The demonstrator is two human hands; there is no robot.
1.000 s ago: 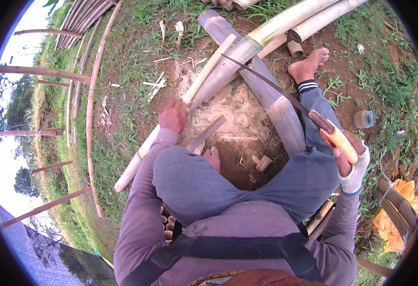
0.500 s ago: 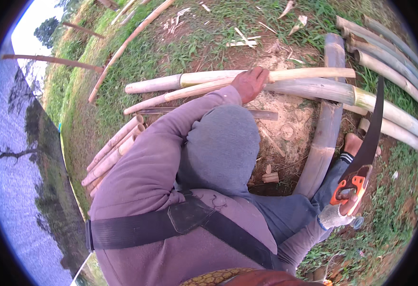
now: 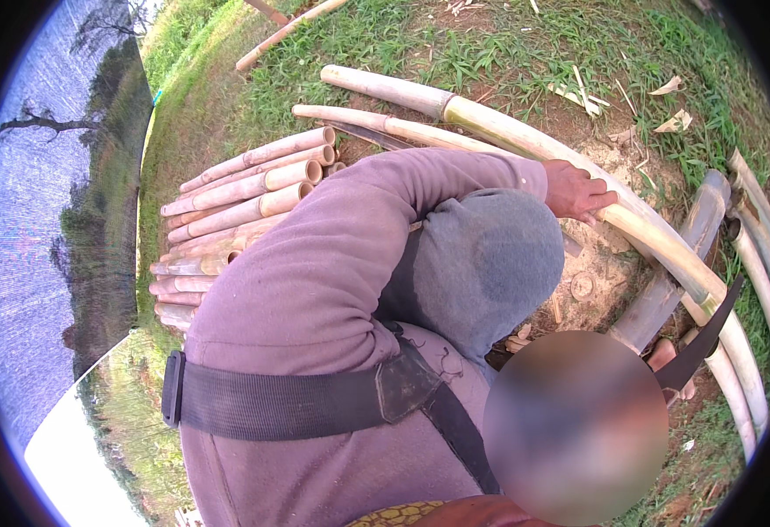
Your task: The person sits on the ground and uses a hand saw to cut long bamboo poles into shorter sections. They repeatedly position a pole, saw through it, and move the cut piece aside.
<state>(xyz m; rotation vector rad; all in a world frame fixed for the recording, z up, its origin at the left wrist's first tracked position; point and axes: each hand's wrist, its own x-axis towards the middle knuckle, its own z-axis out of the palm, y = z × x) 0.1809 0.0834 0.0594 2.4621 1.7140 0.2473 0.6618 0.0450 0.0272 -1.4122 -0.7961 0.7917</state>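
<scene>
One slender bamboo pole (image 3: 411, 131), its axis ten-to-four o'clock, lies under the left hand (image 3: 581, 191), whose fingers clamp it; one thick pole (image 3: 490, 125) runs alongside, one saw blade (image 3: 701, 347) sits toward five, at least seven short lengths (image 3: 244, 212) toward nine. Blur hides the right hand; I cannot tell its fingers' state.

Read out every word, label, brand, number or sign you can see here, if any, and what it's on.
None that I can read: no lettering shows on the bamboo poles, saw blade or black strap.
Any marking behind the blurred circle is too blurred to read.
</scene>
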